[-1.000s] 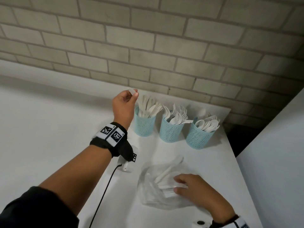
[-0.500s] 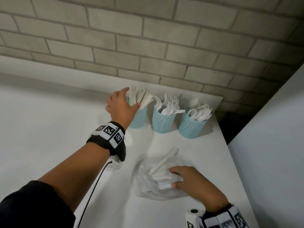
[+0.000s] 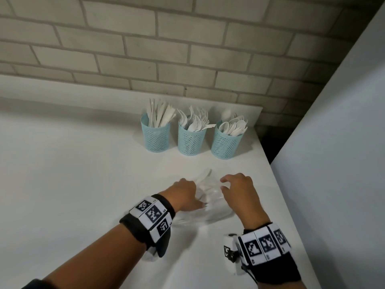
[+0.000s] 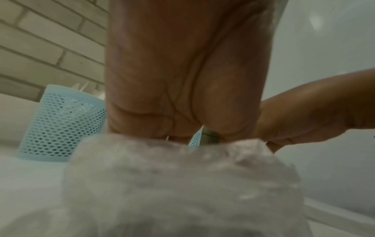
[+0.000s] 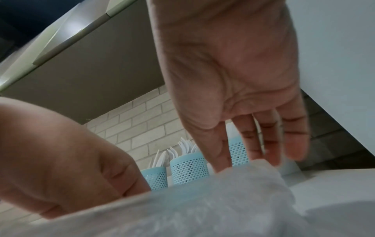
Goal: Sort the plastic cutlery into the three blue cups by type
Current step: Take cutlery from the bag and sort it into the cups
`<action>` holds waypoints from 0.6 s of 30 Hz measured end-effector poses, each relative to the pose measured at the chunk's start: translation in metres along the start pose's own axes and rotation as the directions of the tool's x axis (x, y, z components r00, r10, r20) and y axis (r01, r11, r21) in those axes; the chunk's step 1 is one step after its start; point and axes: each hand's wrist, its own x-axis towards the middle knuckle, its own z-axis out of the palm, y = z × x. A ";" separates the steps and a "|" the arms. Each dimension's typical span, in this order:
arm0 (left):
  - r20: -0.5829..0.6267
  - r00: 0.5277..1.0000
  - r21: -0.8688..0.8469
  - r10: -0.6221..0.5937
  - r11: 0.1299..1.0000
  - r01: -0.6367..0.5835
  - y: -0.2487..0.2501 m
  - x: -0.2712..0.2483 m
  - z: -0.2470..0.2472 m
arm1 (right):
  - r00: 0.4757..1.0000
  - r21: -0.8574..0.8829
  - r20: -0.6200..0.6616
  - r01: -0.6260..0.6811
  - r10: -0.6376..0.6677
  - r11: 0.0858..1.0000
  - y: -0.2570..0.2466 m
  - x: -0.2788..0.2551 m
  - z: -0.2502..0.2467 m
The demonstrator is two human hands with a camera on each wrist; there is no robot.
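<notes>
Head view shows both hands at the clear bag [image 3: 210, 207] at six o'clock, left hand [image 3: 185, 195] curled on it, right hand [image 3: 239, 192] loosely spread; next, I judge, draw out a piece for the cups [image 3: 188, 138].

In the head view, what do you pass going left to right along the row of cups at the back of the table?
Cup of knives → cup of forks → cup of spoons, then the table's right edge.
</notes>
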 end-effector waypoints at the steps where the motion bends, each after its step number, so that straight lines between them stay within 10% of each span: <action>1: 0.005 1.000 -0.008 -0.014 1.000 0.015 0.001 0.000 0.003 | 0.998 -0.001 0.038 -0.041 0.041 0.999 0.001 0.001 0.001; 10: 0.006 1.000 -0.030 0.010 1.000 -0.009 -0.003 -0.003 0.020 | 0.970 0.069 0.208 -0.141 0.124 0.988 0.006 0.012 0.011; 18: -0.157 0.987 -0.068 0.023 0.997 -0.034 -0.011 0.005 0.025 | 0.976 0.510 -0.059 -0.150 0.209 0.847 -0.004 0.013 0.023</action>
